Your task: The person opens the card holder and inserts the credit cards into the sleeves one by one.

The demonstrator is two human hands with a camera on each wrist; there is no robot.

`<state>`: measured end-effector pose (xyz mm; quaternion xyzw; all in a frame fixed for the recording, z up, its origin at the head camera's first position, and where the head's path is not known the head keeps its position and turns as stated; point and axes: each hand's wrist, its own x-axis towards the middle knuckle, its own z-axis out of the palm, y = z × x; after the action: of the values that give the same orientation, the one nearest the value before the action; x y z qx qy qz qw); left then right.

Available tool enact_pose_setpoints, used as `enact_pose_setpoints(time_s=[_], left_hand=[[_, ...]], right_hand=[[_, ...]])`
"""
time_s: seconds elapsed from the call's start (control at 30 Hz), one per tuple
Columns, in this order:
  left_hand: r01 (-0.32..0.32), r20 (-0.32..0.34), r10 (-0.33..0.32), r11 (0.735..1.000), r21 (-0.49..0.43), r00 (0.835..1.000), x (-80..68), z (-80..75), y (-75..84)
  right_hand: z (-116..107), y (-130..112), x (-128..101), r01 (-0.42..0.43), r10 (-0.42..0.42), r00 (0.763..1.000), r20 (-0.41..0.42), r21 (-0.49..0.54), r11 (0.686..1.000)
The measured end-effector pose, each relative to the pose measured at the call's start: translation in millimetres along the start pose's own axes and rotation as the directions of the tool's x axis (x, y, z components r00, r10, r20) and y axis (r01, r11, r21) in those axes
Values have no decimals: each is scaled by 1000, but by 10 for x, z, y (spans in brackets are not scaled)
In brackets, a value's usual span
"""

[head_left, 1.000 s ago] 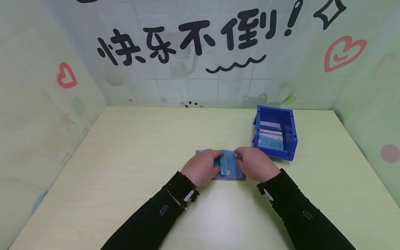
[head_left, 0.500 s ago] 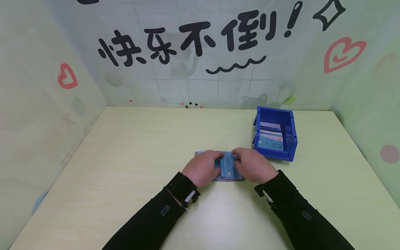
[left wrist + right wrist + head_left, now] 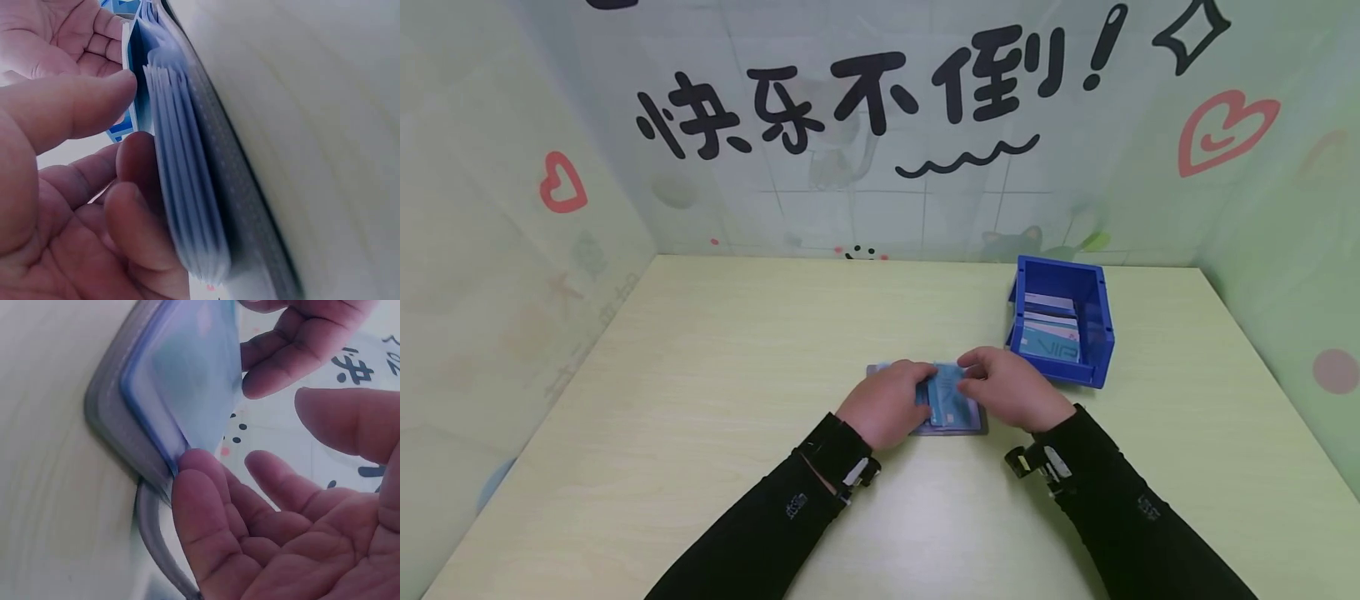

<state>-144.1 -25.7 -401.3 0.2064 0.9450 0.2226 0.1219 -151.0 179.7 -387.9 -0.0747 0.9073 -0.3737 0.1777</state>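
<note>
A grey-covered card holder (image 3: pixel 950 432) lies at mid-table, its clear plastic sleeves (image 3: pixel 181 169) fanned at the edge in the left wrist view. On top is a light blue card (image 3: pixel 949 398). My left hand (image 3: pixel 883 404) grips the left part of the holder, thumb (image 3: pixel 94 103) by the blue leaf and curled fingers against the sleeve edges. To the right, my right hand (image 3: pixel 1017 387) reaches over the card's edge. Its fingertips (image 3: pixel 199 487) sit at the sleeve corner in the right wrist view, while its thumb (image 3: pixel 350 425) is spread well away.
A blue bin (image 3: pixel 1105 333) stands behind and right of my right hand. Several cards (image 3: pixel 1049 340) stand inside it, the front one marked VIP. Printed cloth walls (image 3: pixel 820 208) border the pale wooden table (image 3: pixel 715 375) at the back and sides.
My right hand first shifted left over the card, then rose slightly and moved back right, its thumb and fingers parting. The left hand has stayed almost still.
</note>
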Motion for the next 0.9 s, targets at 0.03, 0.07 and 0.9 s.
enact_pose_setpoints(time_s=[0.03, 0.07, 0.9], left_hand=[[2, 0, -2, 1000, -1, 1000, 1, 1, 0], [4, 0, -4, 1000, -1, 1000, 2, 1, -1], [33, -8, -33, 999, -38, 999, -2, 4, -19]], right_hand=[[-5, 8, 9, -4, 4, 1000, 5, 19, 1000], [-10, 16, 18, -9, 8, 1000, 10, 37, 999], [23, 104, 104, -19, -2, 997, 81, 257, 966]])
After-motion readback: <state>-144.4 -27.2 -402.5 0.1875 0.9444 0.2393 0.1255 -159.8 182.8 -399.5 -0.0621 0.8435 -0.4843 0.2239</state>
